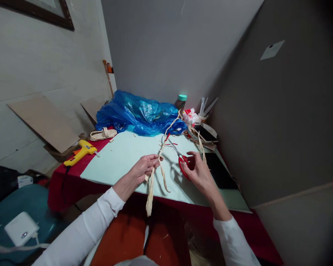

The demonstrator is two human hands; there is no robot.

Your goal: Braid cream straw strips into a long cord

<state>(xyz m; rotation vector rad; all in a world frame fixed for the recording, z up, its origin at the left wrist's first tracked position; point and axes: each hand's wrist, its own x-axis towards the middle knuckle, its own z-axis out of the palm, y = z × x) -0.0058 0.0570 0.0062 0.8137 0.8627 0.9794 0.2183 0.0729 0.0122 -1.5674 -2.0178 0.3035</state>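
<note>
My left hand (pixel 145 168) pinches a braided cord of pale dried plant fibre (pixel 168 129) above the table's near edge. From that grip the braid runs up and away toward the blue bag, while loose flat strands (pixel 150 199) hang below my fingers. To the right, the curled fingers and thumb of my right hand (pixel 198 171) are around the red handles of a pair of scissors (pixel 181 164). Its blades point away and to the left, close to the braid. Part of the handles is hidden behind my fingers. Another pale strand (pixel 201 147) stands up just beyond my right hand.
A blue plastic bag (pixel 138 111) lies across the back of the white-topped table (pixel 113 155). On the left are a yellow glue gun (pixel 81 152) and a coiled fibre bundle (pixel 103 134). A black flat panel (pixel 220 171) lies right, near a green-lidded jar (pixel 181 101). Grey walls enclose the back and right.
</note>
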